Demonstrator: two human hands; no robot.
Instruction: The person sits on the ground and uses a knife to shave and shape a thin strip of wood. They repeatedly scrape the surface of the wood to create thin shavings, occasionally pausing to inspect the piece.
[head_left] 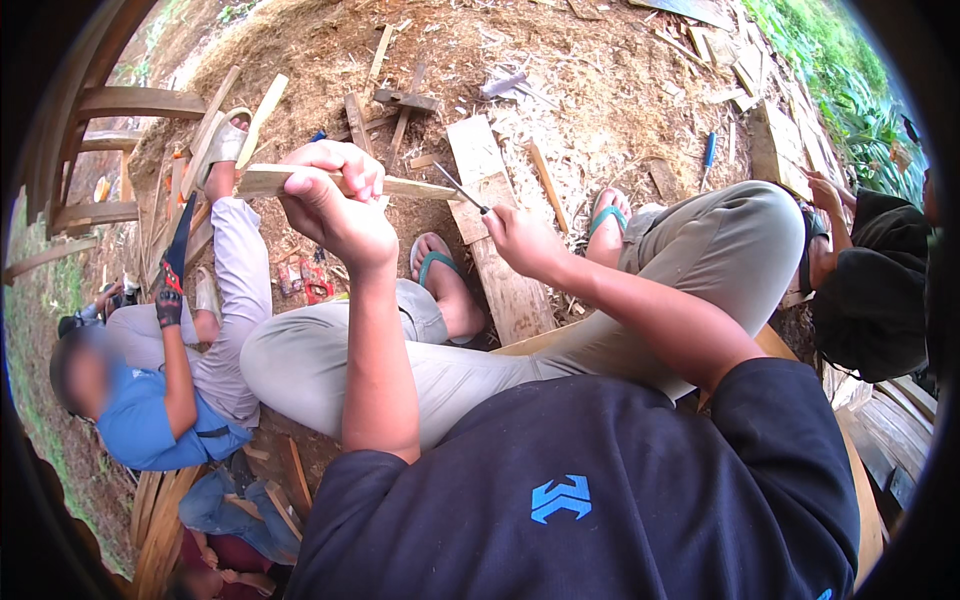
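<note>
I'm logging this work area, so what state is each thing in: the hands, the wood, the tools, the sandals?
Left hand: closed around the wooden strip
Wooden strip: held up off the ground
Right hand: closed on the thin metal tool
Thin metal tool: gripped, tip near the strip's right end; contact unclear
Wide plank: lying on the ground
Blue-handled tool: lying on the ground
Long-bladed tool: held in a co-worker's gloved hand
Sandals: worn

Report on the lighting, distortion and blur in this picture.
Head view, lighting: daylight, the shavings pale and almost washed out, the shirt dark; head view, distortion: black fisheye border, the frame at left looking bowed; head view, blur: left hand, right hand and stick fairly clear, a co-worker's head smeared.
</note>
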